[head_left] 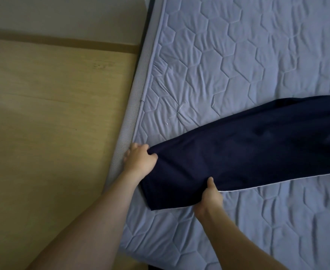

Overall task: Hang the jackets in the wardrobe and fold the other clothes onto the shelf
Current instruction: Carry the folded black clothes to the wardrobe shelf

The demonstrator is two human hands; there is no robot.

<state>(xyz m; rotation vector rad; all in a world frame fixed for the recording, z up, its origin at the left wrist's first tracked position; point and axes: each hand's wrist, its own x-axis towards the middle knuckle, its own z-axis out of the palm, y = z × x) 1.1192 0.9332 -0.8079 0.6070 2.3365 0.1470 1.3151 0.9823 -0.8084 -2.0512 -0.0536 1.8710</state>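
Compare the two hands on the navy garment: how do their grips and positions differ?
The left hand grips the navy garment at its end corner by the mattress edge; the right hand pinches the nearer long edge, thumb on top. The left sits farther away. Both hold the cloth, which lies on the mattress.

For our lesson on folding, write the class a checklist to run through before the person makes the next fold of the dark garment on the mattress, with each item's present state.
1. Left hand grips one corner of the garment: ok.
2. Right hand pinches the near edge, thumb on top: ok.
3. Garment lies flat on the mattress: ok where it shows, only slight creases.
4. Whole garment in view: not ok, its far end runs off the picture's right edge.
5. Room on the mattress for the fold: ok, bare quilting shows beyond and in front of the garment.
6. Garment clear of the mattress edge: not ok, the held end sits right at the edge beside the floor.
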